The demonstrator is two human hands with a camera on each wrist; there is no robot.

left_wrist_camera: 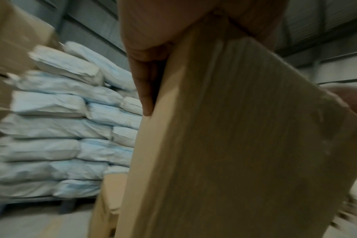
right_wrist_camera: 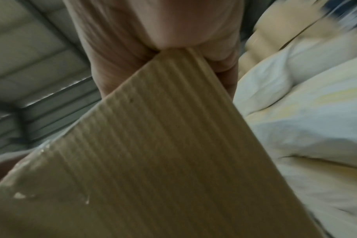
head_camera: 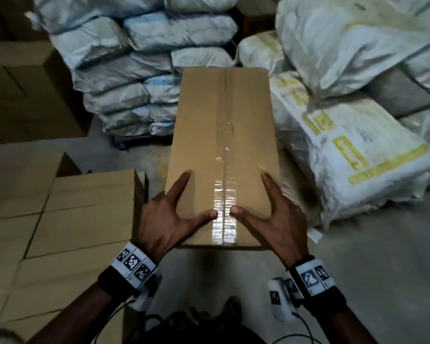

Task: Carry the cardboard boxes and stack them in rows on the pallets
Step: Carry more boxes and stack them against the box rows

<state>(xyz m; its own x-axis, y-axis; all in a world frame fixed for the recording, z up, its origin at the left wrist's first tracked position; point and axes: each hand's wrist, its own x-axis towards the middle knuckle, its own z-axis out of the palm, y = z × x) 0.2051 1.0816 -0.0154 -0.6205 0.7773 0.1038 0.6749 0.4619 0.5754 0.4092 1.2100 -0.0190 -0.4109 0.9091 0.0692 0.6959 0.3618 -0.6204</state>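
A long brown cardboard box [head_camera: 221, 145], taped down its middle seam, is held lengthwise away from me above the floor. My left hand [head_camera: 176, 209] grips its near left corner, thumb and forefinger spread on the lid. My right hand [head_camera: 268, 209] grips the near right corner the same way, and the two thumb tips almost meet at the tape. In the left wrist view the fingers [left_wrist_camera: 145, 90] lie along the side of the box [left_wrist_camera: 234, 145]. In the right wrist view the palm [right_wrist_camera: 163, 29] presses the corner of the box [right_wrist_camera: 153, 161]. The box's underside is hidden.
Stacked cardboard boxes [head_camera: 60, 232] form a flat layer at my lower left, with more boxes [head_camera: 23, 90] in the dark at upper left. Blue-white sacks [head_camera: 134, 70] are piled ahead and yellow-printed white sacks [head_camera: 345, 132] lie to the right. Grey floor [head_camera: 370, 264] shows at lower right.
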